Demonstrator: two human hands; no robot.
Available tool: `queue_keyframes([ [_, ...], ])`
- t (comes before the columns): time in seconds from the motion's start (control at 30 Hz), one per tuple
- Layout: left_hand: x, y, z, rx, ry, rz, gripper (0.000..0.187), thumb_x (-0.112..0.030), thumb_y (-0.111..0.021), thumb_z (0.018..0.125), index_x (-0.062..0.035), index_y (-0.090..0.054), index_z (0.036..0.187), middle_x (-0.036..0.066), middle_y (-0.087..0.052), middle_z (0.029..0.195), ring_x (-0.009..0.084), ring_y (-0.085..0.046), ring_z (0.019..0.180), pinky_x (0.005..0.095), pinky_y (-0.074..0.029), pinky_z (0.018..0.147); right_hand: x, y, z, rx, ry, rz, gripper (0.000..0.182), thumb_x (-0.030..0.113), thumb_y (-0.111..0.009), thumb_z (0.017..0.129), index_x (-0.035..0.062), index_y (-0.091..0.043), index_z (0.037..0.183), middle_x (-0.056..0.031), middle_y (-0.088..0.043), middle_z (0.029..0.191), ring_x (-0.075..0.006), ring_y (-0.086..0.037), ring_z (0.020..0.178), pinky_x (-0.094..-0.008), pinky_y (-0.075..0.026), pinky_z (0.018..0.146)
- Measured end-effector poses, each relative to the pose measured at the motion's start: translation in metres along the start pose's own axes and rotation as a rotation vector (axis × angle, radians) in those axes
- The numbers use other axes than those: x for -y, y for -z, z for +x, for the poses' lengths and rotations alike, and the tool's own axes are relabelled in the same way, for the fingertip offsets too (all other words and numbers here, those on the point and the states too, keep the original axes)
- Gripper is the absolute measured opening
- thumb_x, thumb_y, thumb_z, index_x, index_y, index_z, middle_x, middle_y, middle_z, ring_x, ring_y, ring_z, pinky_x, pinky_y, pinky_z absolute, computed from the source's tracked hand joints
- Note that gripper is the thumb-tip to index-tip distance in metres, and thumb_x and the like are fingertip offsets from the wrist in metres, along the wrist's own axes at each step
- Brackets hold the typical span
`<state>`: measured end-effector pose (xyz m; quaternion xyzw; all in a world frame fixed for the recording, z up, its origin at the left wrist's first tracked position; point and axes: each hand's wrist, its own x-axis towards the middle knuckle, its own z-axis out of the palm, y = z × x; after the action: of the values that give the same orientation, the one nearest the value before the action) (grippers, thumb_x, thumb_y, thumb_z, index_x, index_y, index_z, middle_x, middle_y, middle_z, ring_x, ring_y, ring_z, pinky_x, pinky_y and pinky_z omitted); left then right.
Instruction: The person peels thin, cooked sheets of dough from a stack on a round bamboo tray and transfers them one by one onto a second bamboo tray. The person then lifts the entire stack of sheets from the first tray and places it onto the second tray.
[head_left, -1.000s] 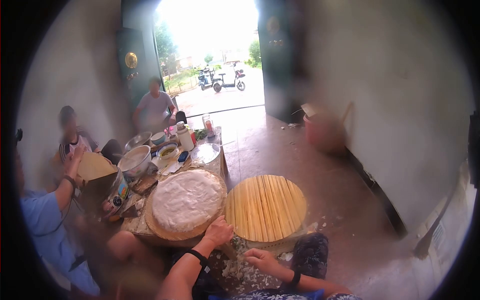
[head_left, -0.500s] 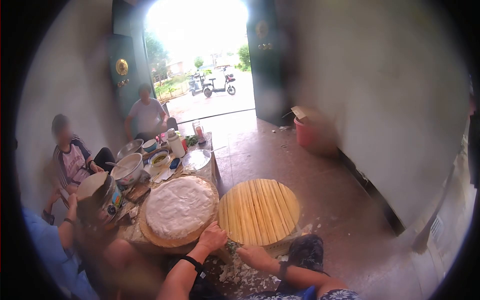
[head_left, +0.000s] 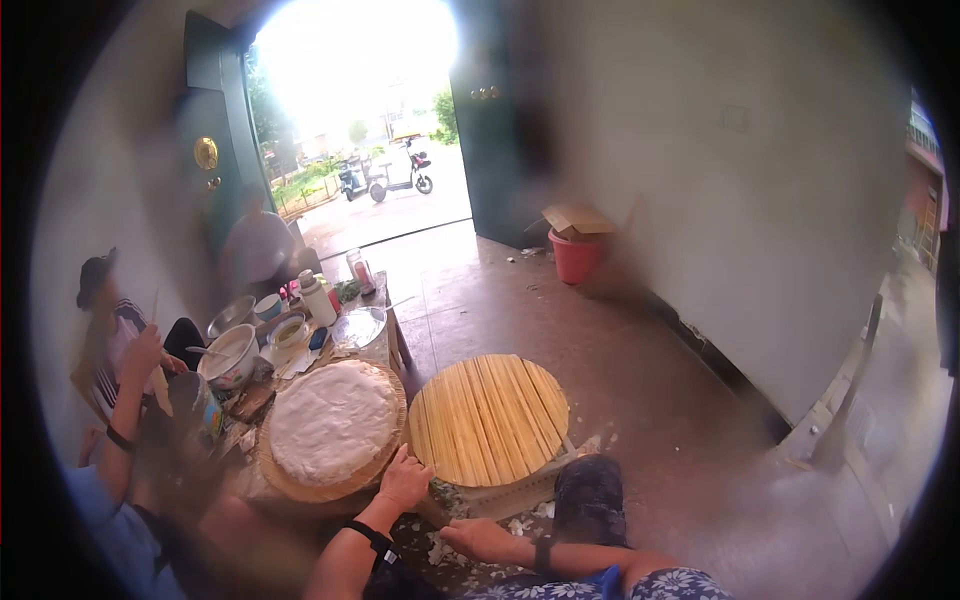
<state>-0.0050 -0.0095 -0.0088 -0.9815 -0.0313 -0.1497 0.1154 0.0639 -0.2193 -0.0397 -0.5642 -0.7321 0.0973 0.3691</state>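
A round slab of pale dough (head_left: 335, 420) lies on a round board (head_left: 393, 455) on the low table. To its right, a round board of yellow wooden slats (head_left: 487, 420) rests on a support. My left hand (head_left: 405, 482) is at the lower right rim of the dough's board, fingers bent; what they grip is too small to tell. My right hand (head_left: 480, 540) is closed below the slatted board. A narrow brownish piece (head_left: 432, 512) shows between my hands; whether either hand holds it is unclear.
Bowls, including one with a spoon (head_left: 230, 355), a white bottle (head_left: 317, 298) and a silvery plate (head_left: 358, 326) crowd the table. A co-worker's raised hand (head_left: 143, 352) is at the left, with two more people beyond. A red bucket (head_left: 578, 258) stands by the wall.
The view has shifted, moving the table and boards left. The nearest co-worker's hand has risen from the container, holding a thin object. My hands remain near the boards' lower edges.
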Motion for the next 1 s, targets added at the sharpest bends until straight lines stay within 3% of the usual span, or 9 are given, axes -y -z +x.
queue_keyframes([
  [0.03,-0.007,-0.004,-0.003,-0.067,-0.018,-0.026,0.012,-0.015,-0.054,0.075,-0.0129,-0.065,0.080,0.006,-0.063,0.071,0.0219,-0.061,0.075,0.0386,-0.039,0.095,0.000,-0.001,-0.004,0.022,-0.005,-0.025,0.013,0.013,-0.055,0.077,0.0097,-0.048,0.088,-0.0109,-0.051,0.076,-0.0325,-0.057,0.071,-0.0419,-0.047,0.056],
  [0.1,-0.027,-0.005,-0.017,0.081,-0.014,-0.135,0.013,-0.013,-0.053,0.076,-0.0132,-0.064,0.082,0.007,-0.062,0.072,0.0237,-0.061,0.074,0.0388,-0.042,0.091,0.002,-0.006,-0.011,0.066,-0.014,-0.070,0.013,0.013,-0.054,0.078,0.0094,-0.046,0.087,-0.0111,-0.050,0.076,-0.0329,-0.056,0.070,-0.0425,-0.047,0.055],
  [0.2,-0.043,0.013,-0.045,0.169,0.070,-0.277,0.013,-0.013,-0.052,0.078,-0.0143,-0.064,0.085,0.008,-0.062,0.073,0.0268,-0.061,0.075,0.0387,-0.046,0.082,0.006,-0.009,-0.011,0.202,-0.175,0.022,0.025,0.026,-0.035,0.091,0.0061,-0.051,0.093,-0.0186,-0.058,0.087,-0.0391,-0.055,0.082,-0.0451,-0.044,0.071],
  [0.33,-0.032,0.046,-0.081,0.215,0.248,-0.322,0.013,-0.014,-0.053,0.080,-0.0144,-0.063,0.089,0.011,-0.063,0.076,0.0300,-0.062,0.077,0.0390,-0.050,0.071,0.017,-0.006,-0.009,0.165,-0.128,0.041,0.027,0.026,-0.034,0.091,0.0050,-0.051,0.092,-0.0193,-0.057,0.087,-0.0392,-0.055,0.082,-0.0448,-0.044,0.072],
  [0.4,-0.028,0.036,-0.108,0.129,0.383,-0.385,0.012,-0.016,-0.055,0.080,-0.0139,-0.063,0.089,0.011,-0.064,0.079,0.0298,-0.062,0.078,0.0396,-0.050,0.071,0.022,-0.002,-0.009,0.172,-0.094,0.048,0.029,0.027,-0.033,0.092,0.0041,-0.051,0.092,-0.0194,-0.057,0.087,-0.0397,-0.055,0.081,-0.0445,-0.044,0.072],
  [0.5,-0.037,0.041,-0.115,0.101,0.528,-0.428,0.012,-0.020,-0.057,0.079,-0.0139,-0.063,0.088,0.011,-0.065,0.082,0.0298,-0.063,0.079,0.0404,-0.050,0.071,0.016,-0.017,-0.011,0.145,-0.024,-0.087,0.017,0.014,-0.053,0.081,0.0091,-0.049,0.097,-0.0116,-0.054,0.082,-0.0326,-0.059,0.077,-0.0433,-0.047,0.059],
  [0.63,-0.047,0.040,-0.113,0.139,0.552,-0.434,0.013,-0.024,-0.061,0.077,-0.0154,-0.064,0.087,0.011,-0.065,0.081,0.0291,-0.063,0.079,0.0399,-0.050,0.071,0.004,-0.030,-0.014,0.217,-0.128,-0.024,0.018,0.012,-0.053,0.081,0.0079,-0.049,0.097,-0.0121,-0.055,0.083,-0.0344,-0.059,0.075,-0.0445,-0.047,0.059],
  [0.87,-0.050,0.049,-0.103,0.293,0.593,-0.465,0.019,-0.025,-0.063,0.075,-0.0154,-0.065,0.092,0.009,-0.067,0.085,0.0276,-0.064,0.079,0.0375,-0.050,0.072,0.018,-0.007,-0.019,0.208,-0.082,-0.029,0.020,0.011,-0.051,0.080,0.0054,-0.050,0.099,-0.0135,-0.056,0.087,-0.0358,-0.059,0.077,-0.0454,-0.047,0.061],
  [1.0,-0.049,0.048,-0.101,0.124,0.599,-0.542,0.016,-0.020,-0.062,0.075,-0.0119,-0.065,0.089,0.011,-0.066,0.081,0.0287,-0.064,0.076,0.0377,-0.050,0.070,0.020,-0.008,-0.021,0.230,-0.063,-0.070,0.014,0.011,-0.050,0.080,0.0061,-0.050,0.092,-0.0134,-0.056,0.083,-0.0362,-0.059,0.078,-0.0450,-0.047,0.062],
])
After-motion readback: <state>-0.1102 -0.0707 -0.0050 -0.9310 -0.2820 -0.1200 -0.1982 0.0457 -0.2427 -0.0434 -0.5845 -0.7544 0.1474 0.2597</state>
